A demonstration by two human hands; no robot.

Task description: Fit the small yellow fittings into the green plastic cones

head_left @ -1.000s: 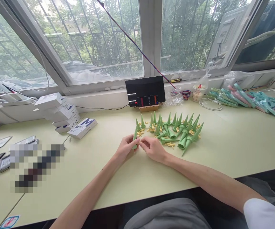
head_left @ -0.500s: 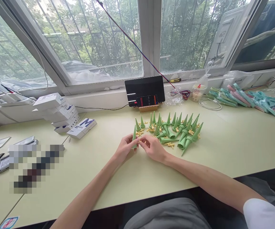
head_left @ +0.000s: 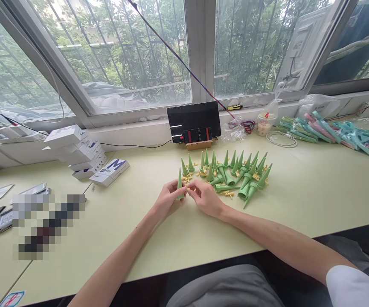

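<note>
Upright in my left hand (head_left: pixel 167 199) is a green plastic cone-shaped spike (head_left: pixel 179 180), point up, with the thumb across its lower part. My right hand (head_left: pixel 207 200) meets it from the right, thumb and fingertips pinched together against the cone's side. Whatever those fingertips hold is too small and covered to name. Behind and right of my hands is a cluster of similar green cones (head_left: pixel 244 192), some standing, others lying on their sides. Small yellow T-shaped plastic pieces (head_left: pixel 228 194) are scattered among them.
A phone (head_left: pixel 197 135) leans on a cardboard stand before a black tablet-like panel (head_left: pixel 193 115). White boxes (head_left: pixel 75 145) are stacked at the left, with one box (head_left: pixel 110 172) beside them. A bagged cup (head_left: pixel 265 123) and teal packets (head_left: pixel 360 136) stand at the back right.
Both hands and the green cone stay almost exactly where they were. Only the view shifts slightly.
</note>
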